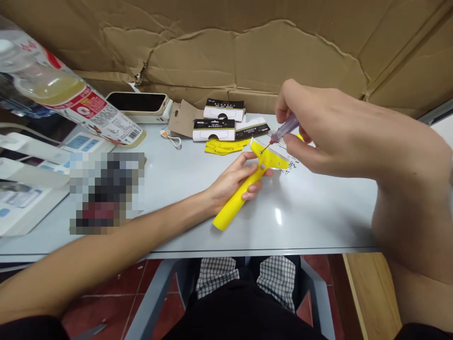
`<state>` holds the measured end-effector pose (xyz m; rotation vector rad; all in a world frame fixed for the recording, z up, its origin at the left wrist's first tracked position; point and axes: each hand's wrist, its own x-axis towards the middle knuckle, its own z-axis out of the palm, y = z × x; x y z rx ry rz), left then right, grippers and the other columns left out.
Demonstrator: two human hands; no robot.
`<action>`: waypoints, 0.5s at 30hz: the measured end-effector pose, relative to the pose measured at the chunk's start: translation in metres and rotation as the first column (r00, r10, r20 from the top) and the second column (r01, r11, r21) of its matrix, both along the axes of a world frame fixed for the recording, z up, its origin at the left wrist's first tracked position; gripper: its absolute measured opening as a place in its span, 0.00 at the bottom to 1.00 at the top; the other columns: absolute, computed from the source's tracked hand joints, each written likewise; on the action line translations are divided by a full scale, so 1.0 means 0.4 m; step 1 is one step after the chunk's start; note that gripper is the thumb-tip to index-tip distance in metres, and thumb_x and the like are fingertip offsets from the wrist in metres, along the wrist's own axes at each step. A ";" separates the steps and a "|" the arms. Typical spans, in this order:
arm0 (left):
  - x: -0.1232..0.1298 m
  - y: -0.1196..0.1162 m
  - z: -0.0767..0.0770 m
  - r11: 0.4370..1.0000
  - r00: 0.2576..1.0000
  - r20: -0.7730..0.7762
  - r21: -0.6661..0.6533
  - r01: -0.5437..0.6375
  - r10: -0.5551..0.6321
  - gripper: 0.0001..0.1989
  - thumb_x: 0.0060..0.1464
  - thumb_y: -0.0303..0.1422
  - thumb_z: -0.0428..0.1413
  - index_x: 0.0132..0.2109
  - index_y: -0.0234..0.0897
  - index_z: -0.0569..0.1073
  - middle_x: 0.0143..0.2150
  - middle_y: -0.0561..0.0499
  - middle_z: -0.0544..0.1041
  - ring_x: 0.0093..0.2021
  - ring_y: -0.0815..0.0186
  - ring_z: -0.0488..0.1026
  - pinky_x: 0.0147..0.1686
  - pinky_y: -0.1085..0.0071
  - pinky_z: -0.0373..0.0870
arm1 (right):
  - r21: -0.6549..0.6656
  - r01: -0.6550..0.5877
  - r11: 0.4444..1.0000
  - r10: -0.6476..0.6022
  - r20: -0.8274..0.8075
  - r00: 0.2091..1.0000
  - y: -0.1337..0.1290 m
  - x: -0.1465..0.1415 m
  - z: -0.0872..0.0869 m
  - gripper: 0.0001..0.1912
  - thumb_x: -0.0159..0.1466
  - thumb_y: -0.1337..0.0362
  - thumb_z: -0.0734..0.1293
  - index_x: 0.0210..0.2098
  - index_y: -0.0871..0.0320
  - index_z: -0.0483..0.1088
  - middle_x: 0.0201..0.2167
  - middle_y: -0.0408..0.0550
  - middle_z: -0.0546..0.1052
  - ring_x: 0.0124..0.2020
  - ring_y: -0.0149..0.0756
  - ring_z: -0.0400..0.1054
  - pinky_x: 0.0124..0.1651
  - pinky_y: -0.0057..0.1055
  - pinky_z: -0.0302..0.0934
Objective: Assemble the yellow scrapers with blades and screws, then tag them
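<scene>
My left hand (pixel 235 178) is wrapped round the neck of a yellow scraper (pixel 233 206), whose handle points down towards the table's front edge. Its wide head faces up and away from me. My right hand (pixel 318 125) grips a screwdriver (pixel 287 126) with a clear purple-tinted handle and a red collar. The screwdriver's tip meets a screw at the left side of the scraper head. Several small screws (pixel 292 165) lie scattered on the table just right of the head. Yellow plastic pieces (pixel 224 147) rest behind my left hand.
Black-and-white blade boxes (pixel 214 130) lie behind the yellow pieces. A phone (pixel 138 102) sits on a white box at the back. A drink bottle (pixel 88 106) leans at the left, near white packaging (pixel 31 189). Cardboard (pixel 247 56) walls the table's back.
</scene>
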<state>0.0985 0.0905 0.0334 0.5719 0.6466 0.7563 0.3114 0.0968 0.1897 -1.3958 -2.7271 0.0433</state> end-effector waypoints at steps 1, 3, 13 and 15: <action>0.000 0.000 0.000 1.000 1.000 0.005 -0.001 0.001 -0.001 0.13 0.72 0.29 0.58 0.55 0.46 0.63 0.42 0.47 0.82 0.19 0.73 0.69 0.15 0.81 0.61 | -0.004 -0.010 1.000 0.010 -0.014 1.000 0.002 0.005 0.000 0.05 0.74 0.59 0.61 0.48 0.48 0.64 0.44 0.51 0.77 0.37 0.49 0.69 0.37 0.47 0.59; -0.001 0.000 -0.001 1.000 1.000 0.011 -0.004 0.001 -0.001 0.13 0.72 0.29 0.58 0.56 0.46 0.63 0.42 0.47 0.82 0.19 0.73 0.69 0.15 0.81 0.60 | 0.006 -0.027 1.000 0.027 -0.029 0.999 0.008 0.014 0.001 0.03 0.74 0.60 0.61 0.46 0.48 0.66 0.44 0.50 0.79 0.38 0.48 0.70 0.38 0.46 0.60; -0.001 -0.002 0.000 1.000 1.000 -0.011 0.005 -0.012 0.012 0.10 0.74 0.28 0.54 0.55 0.45 0.63 0.42 0.46 0.82 0.19 0.72 0.69 0.15 0.81 0.58 | 0.114 0.093 0.989 -0.103 0.091 0.991 0.014 0.004 -0.002 0.18 0.77 0.46 0.55 0.38 0.47 0.66 0.27 0.50 0.70 0.30 0.52 0.66 0.35 0.46 0.55; -0.002 -0.002 0.000 1.000 1.000 -0.009 0.006 -0.008 0.008 0.10 0.73 0.28 0.55 0.55 0.46 0.62 0.41 0.47 0.82 0.19 0.72 0.69 0.15 0.81 0.58 | 0.060 0.094 0.994 -0.097 0.052 0.994 0.010 0.005 -0.003 0.10 0.75 0.49 0.59 0.45 0.46 0.65 0.33 0.50 0.74 0.32 0.52 0.67 0.34 0.46 0.55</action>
